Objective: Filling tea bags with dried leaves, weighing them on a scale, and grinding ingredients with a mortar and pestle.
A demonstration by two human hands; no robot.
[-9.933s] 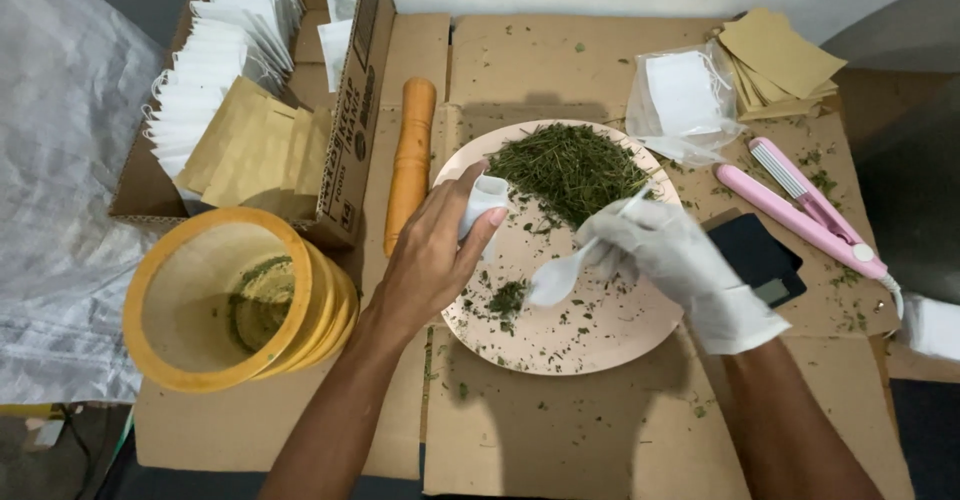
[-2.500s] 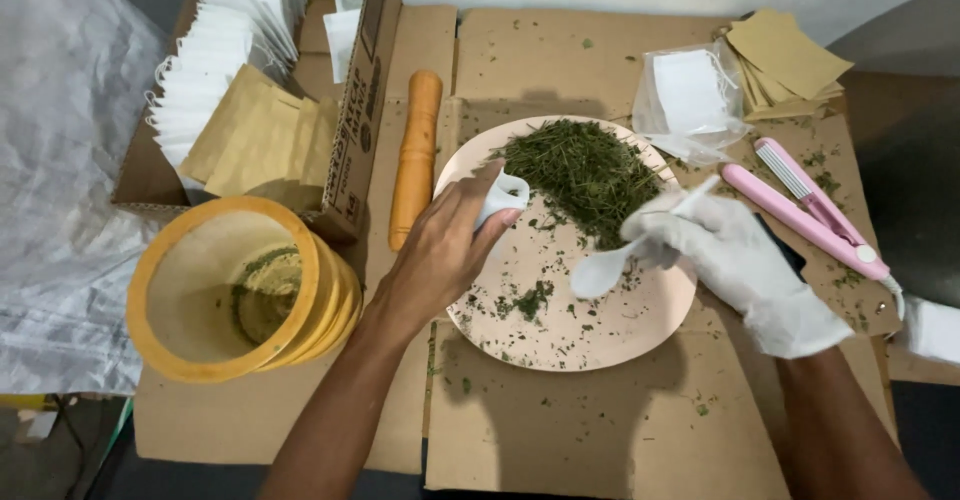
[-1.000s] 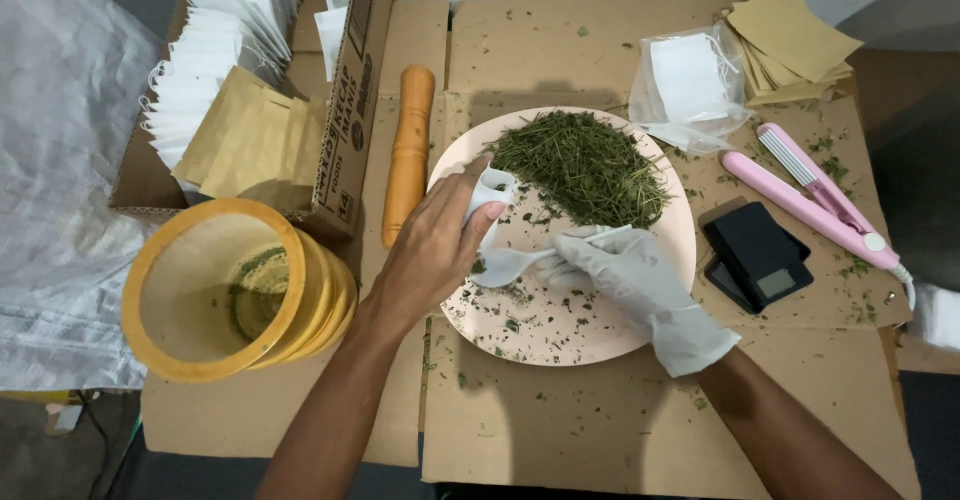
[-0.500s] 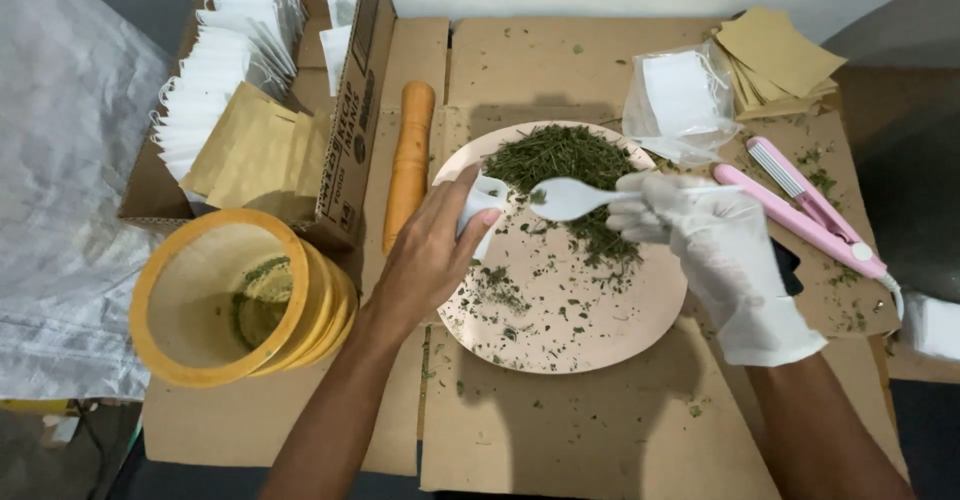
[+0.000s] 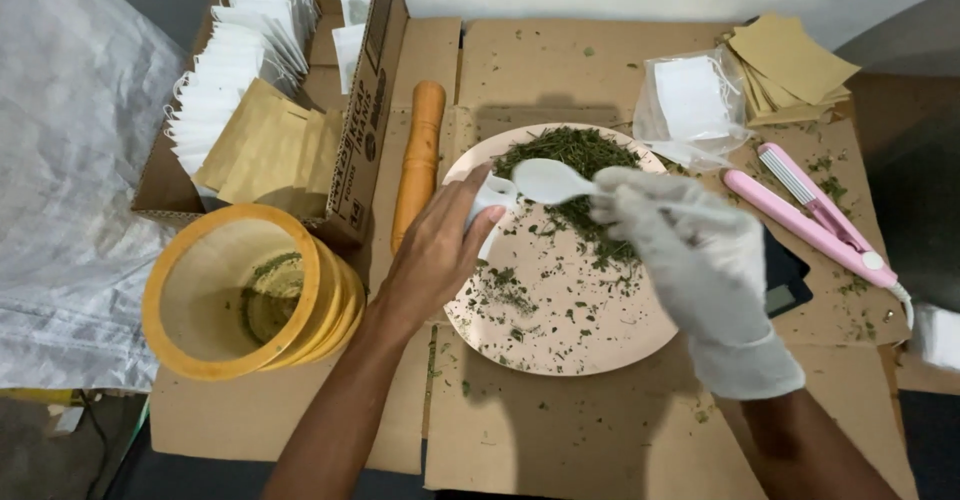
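Note:
My bare left hand (image 5: pixel 440 250) pinches a small white filter bag (image 5: pixel 490 200) at the left rim of a pale pink plate (image 5: pixel 600 345). My right hand (image 5: pixel 690 250), in a white glove, holds a white plastic spoon (image 5: pixel 550 180) whose bowl sits just beside the bag's mouth. A heap of dried green herb (image 5: pixel 580 160) lies on the far half of the plate, with loose bits scattered over the near half.
A yellow sieve-like round container (image 5: pixel 240 295) lies at left. A cardboard box (image 5: pixel 370 110) holds white bags and tan envelopes (image 5: pixel 265 145). An orange wooden roller (image 5: pixel 418 165) lies beside the plate. At right: pink heat sealer (image 5: pixel 810 215), black scale (image 5: pixel 785 275), plastic pouch (image 5: pixel 690 100), tan envelopes (image 5: pixel 790 65).
The spoon has moved left from over the herb heap to the mouth of the bag in my left hand. My left hand has stayed in place.

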